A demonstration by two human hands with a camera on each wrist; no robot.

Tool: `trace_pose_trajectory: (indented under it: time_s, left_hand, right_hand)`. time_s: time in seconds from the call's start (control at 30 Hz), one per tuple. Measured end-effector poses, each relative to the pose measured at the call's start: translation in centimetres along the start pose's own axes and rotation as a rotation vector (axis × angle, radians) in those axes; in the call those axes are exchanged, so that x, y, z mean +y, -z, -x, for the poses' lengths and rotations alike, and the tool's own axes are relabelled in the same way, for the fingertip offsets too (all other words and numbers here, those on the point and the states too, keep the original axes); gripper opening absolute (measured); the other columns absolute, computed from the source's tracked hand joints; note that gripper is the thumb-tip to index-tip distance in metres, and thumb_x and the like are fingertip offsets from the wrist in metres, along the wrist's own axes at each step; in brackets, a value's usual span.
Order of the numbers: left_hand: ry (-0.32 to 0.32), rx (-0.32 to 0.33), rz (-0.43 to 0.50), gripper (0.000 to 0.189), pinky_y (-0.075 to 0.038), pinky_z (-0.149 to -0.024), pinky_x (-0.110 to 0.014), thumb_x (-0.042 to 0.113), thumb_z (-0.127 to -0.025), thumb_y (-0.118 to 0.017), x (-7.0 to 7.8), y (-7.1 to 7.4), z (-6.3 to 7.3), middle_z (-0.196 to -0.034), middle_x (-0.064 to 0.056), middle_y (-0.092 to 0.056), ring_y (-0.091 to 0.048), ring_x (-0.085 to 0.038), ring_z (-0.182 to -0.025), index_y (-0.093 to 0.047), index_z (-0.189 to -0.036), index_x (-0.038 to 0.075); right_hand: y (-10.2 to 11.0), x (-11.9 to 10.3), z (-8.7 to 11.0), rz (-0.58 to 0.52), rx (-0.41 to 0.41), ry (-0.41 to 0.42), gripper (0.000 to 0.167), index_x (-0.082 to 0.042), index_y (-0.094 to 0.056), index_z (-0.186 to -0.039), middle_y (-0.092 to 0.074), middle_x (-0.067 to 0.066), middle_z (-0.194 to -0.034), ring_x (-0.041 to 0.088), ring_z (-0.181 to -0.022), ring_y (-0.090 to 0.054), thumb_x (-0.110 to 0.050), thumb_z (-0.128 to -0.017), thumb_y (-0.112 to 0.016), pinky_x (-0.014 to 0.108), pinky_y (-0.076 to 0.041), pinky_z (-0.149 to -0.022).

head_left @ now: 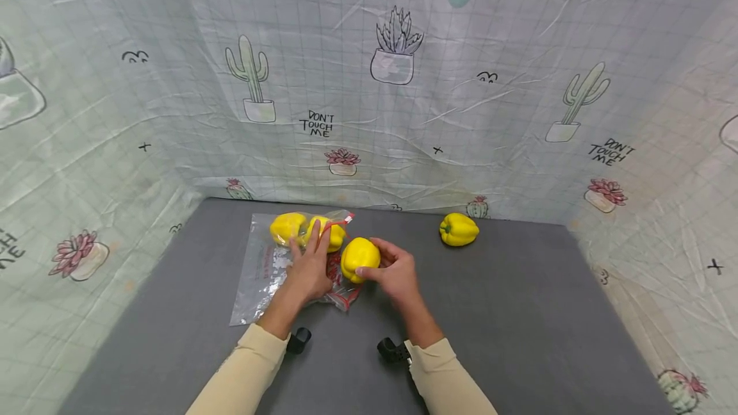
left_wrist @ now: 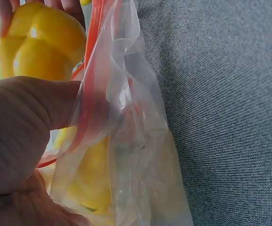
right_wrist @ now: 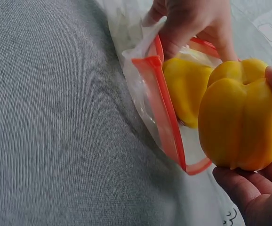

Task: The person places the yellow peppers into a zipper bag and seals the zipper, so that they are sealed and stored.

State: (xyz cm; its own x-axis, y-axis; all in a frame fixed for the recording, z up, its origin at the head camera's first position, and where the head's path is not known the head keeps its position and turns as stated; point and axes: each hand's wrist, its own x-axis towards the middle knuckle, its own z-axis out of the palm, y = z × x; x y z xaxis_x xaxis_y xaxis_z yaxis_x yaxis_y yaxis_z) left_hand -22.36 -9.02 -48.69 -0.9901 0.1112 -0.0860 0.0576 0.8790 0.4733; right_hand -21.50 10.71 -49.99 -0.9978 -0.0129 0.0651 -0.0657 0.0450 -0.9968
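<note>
My right hand (head_left: 399,277) holds a yellow bell pepper (head_left: 360,257) between thumb and fingers, just right of the bag's mouth. A clear zip bag (head_left: 245,287) with a red closure lies flat on the grey table, two yellow bell peppers (head_left: 286,229) inside it. At the mouth, my left hand (head_left: 308,274) holds the bag, its fingers spread over one of those peppers. The left wrist view has the left thumb (left_wrist: 46,101) against the film by the red strip (left_wrist: 90,94). In the right wrist view the red-edged mouth (right_wrist: 166,122) gapes beside the held pepper (right_wrist: 242,122).
Another yellow bell pepper (head_left: 459,230) lies on the table (head_left: 507,300) at the back right. A patterned cloth (head_left: 398,114) with cactus drawings stands behind the table and along both sides. Black wrist mounts (head_left: 393,351) sit below the hands.
</note>
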Motion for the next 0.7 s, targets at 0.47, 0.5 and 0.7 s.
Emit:
trace_pose_trajectory:
  time_s: [0.47,0.5,0.7]
  left_hand:
    - [-0.025,0.005,0.01,0.119,-0.031,-0.1,-0.09,0.001,-0.074,-0.079,-0.1,0.1,0.0,-0.178,-0.006,0.008,0.008,-0.07,-0.151,-0.011,-0.169,0.02]
    - [-0.026,0.006,0.009,0.118,-0.031,-0.1,-0.09,0.0,-0.074,-0.079,-0.1,0.1,0.0,-0.178,-0.007,0.007,0.008,-0.07,-0.151,-0.012,-0.169,0.02]
    - [-0.033,0.003,0.003,0.116,-0.031,-0.1,-0.091,0.0,-0.073,-0.079,-0.2,0.1,0.1,-0.178,-0.008,0.006,0.009,-0.069,-0.151,-0.015,-0.169,0.018]
  right_hand:
    - [-2.9,0.3,-0.3,0.078,-0.1,0.066,0.062,0.001,-0.064,-0.138,-0.067,0.023,-0.138,0.038,-0.117,-0.069,-0.003,-0.08,-0.087,0.052,-0.057,-0.103]
    - [-3.1,0.4,-0.3,0.086,-0.099,0.069,0.063,0.001,-0.064,-0.139,-0.067,0.024,-0.138,0.039,-0.116,-0.069,-0.003,-0.08,-0.087,0.053,-0.057,-0.103]
    - [-3.9,1.0,-0.5,0.142,-0.09,0.079,0.064,-0.001,-0.064,-0.139,-0.067,0.021,-0.139,0.036,-0.116,-0.069,-0.005,-0.079,-0.088,0.052,-0.057,-0.103]
